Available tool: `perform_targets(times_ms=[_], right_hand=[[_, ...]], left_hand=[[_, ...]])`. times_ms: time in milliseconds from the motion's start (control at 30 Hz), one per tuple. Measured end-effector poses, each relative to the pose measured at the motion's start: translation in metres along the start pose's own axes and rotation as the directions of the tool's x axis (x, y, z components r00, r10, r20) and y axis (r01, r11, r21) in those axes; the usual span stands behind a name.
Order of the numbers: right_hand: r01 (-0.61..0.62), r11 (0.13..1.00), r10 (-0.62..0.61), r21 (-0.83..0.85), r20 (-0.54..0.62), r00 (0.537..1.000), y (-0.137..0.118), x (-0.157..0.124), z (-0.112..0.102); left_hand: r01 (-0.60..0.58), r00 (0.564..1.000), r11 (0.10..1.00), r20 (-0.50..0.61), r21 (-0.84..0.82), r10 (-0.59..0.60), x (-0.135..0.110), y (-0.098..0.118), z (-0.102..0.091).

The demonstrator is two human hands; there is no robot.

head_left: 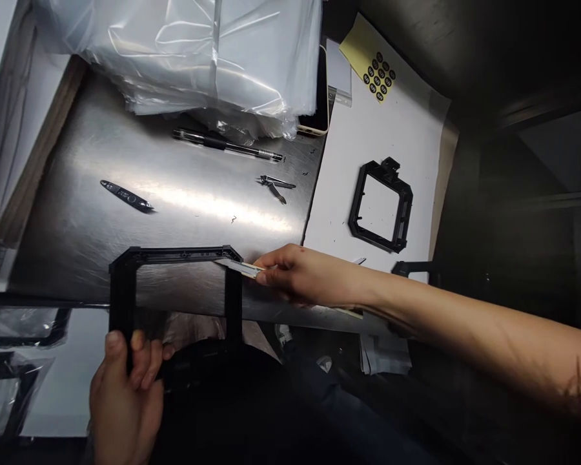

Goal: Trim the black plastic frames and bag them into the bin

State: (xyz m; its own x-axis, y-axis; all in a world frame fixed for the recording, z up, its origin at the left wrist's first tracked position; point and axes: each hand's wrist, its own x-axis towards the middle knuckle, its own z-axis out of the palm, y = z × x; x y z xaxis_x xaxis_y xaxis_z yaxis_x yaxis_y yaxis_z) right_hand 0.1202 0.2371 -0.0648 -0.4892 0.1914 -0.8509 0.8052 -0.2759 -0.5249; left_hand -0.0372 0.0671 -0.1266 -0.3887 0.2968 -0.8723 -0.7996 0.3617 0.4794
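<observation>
My left hand [128,394] is closed around the left side of a black plastic frame [184,254], which it holds up at the front edge of the metal table. My right hand [290,274] grips a utility knife [248,268] with a pale, yellowish body. The knife's blade reaches the frame's upper right corner and appears to touch its inner edge. My right palm hides most of the knife's handle. The frame's lower part is lost against dark clothing.
On the metal table lie a pen [227,145], nail clippers [275,186] and a small black pointed tool [126,196]. Clear plastic bags [198,58] are stacked behind, beside a phone [321,97]. Another black frame [358,203] and a yellow sticker sheet [361,45] rest on white paper [336,174].
</observation>
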Motion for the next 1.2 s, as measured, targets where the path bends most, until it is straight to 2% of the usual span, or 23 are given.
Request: perform_targets(times_ms=[100, 200, 300, 400, 633, 700, 1033, 1200], right_hand=[[0.025, 0.996, -0.025, -0.09, 0.0, 1.0, -0.001, 0.0, 0.004], [0.087, 0.936, -0.136, -0.342, -0.125, 0.983, -0.001, -0.005, 0.013], [0.04, 0.762, -0.277, -0.646, -0.271, 0.922, 0.004, -0.013, 0.023], [-0.086, 0.608, -0.324, -0.789, -0.347, 0.88, 0.013, -0.018, 0.032], [-0.168, 0.488, -0.41, -0.856, -0.395, 0.822, 0.022, -0.014, 0.041], [-0.175, 0.484, -0.416, -0.858, -0.401, 0.816, 0.021, -0.013, 0.042], [-0.174, 0.468, -0.398, -0.867, -0.382, 0.834, 0.016, -0.015, 0.045], [-0.214, 0.458, -0.359, -0.863, -0.4, 0.843, 0.01, -0.015, 0.049]], left_hand=[[-0.002, 1.0, 1.0, 0.011, 0.003, 0.002, 0.001, 0.0, -0.001], [-0.016, 1.0, 1.0, 0.017, -0.006, 0.016, 0.001, 0.0, -0.001], [-0.019, 1.0, 1.0, 0.022, -0.017, 0.019, 0.001, -0.002, -0.001], [-0.026, 0.999, 0.999, 0.029, -0.021, 0.026, 0.001, -0.003, 0.0], [-0.036, 0.998, 0.999, 0.044, 0.01, 0.035, -0.003, -0.002, 0.0], [-0.042, 0.999, 0.999, 0.034, 0.007, 0.041, -0.003, -0.002, 0.0], [-0.045, 0.998, 0.999, 0.046, -0.015, 0.046, -0.003, -0.004, 0.004], [-0.041, 0.998, 0.999, 0.045, -0.018, 0.041, -0.005, -0.002, 0.004]])
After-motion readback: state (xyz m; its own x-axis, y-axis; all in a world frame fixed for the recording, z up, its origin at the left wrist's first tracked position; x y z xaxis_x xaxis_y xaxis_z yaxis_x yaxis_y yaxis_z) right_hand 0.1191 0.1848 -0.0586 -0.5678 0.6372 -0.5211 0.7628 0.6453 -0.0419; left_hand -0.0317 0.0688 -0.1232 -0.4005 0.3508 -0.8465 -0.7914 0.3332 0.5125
